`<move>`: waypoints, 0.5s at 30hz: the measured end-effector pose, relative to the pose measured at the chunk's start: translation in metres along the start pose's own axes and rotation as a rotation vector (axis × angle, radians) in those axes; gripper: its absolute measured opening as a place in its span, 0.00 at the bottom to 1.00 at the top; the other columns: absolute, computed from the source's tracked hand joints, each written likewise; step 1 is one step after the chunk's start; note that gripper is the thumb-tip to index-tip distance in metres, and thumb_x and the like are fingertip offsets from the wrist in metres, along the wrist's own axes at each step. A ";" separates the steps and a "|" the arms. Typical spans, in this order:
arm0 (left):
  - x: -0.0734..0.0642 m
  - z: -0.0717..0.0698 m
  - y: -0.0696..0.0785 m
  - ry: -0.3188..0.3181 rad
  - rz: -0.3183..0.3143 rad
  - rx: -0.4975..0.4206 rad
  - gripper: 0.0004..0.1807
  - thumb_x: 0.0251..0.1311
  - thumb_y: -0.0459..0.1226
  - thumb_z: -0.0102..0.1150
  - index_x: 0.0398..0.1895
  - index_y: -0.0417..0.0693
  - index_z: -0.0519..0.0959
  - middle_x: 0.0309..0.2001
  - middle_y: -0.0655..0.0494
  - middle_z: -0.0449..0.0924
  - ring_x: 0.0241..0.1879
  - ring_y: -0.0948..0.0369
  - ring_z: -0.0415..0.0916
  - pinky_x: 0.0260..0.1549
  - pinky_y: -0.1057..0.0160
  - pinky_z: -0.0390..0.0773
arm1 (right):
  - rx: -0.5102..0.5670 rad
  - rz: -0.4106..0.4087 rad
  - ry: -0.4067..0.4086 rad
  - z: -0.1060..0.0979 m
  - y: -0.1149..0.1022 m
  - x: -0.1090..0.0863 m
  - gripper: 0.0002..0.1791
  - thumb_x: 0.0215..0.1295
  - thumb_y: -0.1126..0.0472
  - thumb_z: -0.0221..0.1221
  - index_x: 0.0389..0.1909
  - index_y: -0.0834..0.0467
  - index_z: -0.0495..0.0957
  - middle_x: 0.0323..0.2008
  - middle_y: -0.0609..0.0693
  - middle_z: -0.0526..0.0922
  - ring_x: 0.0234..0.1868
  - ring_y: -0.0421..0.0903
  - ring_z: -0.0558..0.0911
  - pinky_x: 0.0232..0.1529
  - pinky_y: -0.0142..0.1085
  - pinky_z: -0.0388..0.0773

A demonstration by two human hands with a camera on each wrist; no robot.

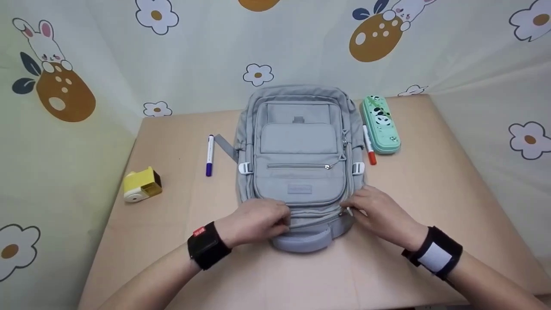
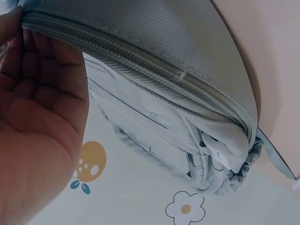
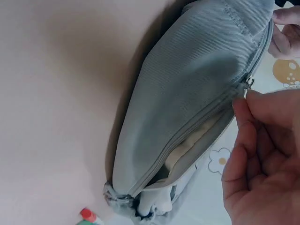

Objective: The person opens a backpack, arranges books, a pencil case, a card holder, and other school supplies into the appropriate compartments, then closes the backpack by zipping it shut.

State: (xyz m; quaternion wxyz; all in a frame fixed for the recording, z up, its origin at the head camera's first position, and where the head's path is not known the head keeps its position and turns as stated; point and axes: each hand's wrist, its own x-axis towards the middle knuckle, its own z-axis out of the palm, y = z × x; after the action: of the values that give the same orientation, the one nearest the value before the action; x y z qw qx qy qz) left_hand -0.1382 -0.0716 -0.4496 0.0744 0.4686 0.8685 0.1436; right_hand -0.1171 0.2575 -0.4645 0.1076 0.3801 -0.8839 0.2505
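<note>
A grey backpack (image 1: pixel 301 142) lies front side up on the table, its padded handle (image 1: pixel 303 241) toward me. My left hand (image 1: pixel 260 219) pinches the backpack's zipper edge near the handle; in the left wrist view the zipper (image 2: pixel 140 65) runs closed away from the fingers. With thumb and forefinger, my right hand (image 1: pixel 372 211) pinches the zipper edge right beside the metal slider (image 3: pixel 248 84). From there toward the backpack's side, the zipper gapes and pale lining (image 3: pixel 187 145) shows inside.
Left of the backpack lie a blue-capped marker (image 1: pixel 209 156) and a yellow-and-white pencil sharpener (image 1: pixel 142 185). At its right are a red-capped marker (image 1: pixel 369 146) and a green panda pencil case (image 1: pixel 381 125). A patterned curtain (image 1: pixel 206 56) hangs along the table's back edge (image 1: pixel 193 114).
</note>
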 end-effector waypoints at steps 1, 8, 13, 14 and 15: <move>0.001 0.000 0.000 -0.006 0.000 -0.003 0.05 0.64 0.43 0.68 0.33 0.56 0.81 0.31 0.67 0.78 0.30 0.68 0.74 0.28 0.68 0.75 | 0.000 -0.006 0.008 0.000 0.001 -0.001 0.14 0.56 0.76 0.66 0.40 0.58 0.86 0.40 0.45 0.86 0.46 0.47 0.82 0.47 0.44 0.80; 0.011 -0.006 0.007 -0.039 -0.014 0.012 0.04 0.64 0.43 0.66 0.34 0.56 0.82 0.29 0.68 0.75 0.27 0.67 0.71 0.25 0.68 0.72 | -0.011 -0.014 0.050 0.001 0.001 -0.006 0.14 0.51 0.74 0.67 0.36 0.54 0.84 0.36 0.40 0.84 0.41 0.42 0.79 0.42 0.40 0.77; 0.030 -0.006 0.019 -0.053 -0.009 0.030 0.08 0.66 0.47 0.65 0.40 0.56 0.85 0.34 0.66 0.81 0.30 0.67 0.75 0.28 0.68 0.75 | -0.010 0.041 0.025 0.005 -0.001 -0.008 0.14 0.50 0.72 0.67 0.34 0.51 0.80 0.35 0.38 0.81 0.40 0.40 0.76 0.40 0.38 0.76; 0.035 -0.006 0.022 -0.053 -0.009 0.036 0.08 0.66 0.47 0.65 0.41 0.56 0.86 0.34 0.66 0.82 0.31 0.67 0.76 0.28 0.67 0.76 | -0.010 0.056 0.017 0.005 -0.002 -0.008 0.14 0.51 0.71 0.67 0.35 0.51 0.80 0.35 0.37 0.80 0.40 0.39 0.76 0.40 0.38 0.76; 0.040 -0.005 0.025 -0.051 -0.008 0.041 0.08 0.66 0.48 0.65 0.41 0.56 0.86 0.34 0.65 0.82 0.31 0.66 0.76 0.28 0.67 0.76 | -0.010 0.069 0.011 0.006 -0.002 -0.008 0.14 0.51 0.71 0.68 0.35 0.51 0.80 0.35 0.37 0.81 0.40 0.39 0.76 0.40 0.38 0.76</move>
State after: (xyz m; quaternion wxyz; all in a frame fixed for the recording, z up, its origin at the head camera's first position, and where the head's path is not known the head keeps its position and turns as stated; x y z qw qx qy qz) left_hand -0.1415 -0.0264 -0.4366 0.0875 0.4699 0.8710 0.1136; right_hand -0.1101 0.2585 -0.4718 0.1056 0.3476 -0.8970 0.2517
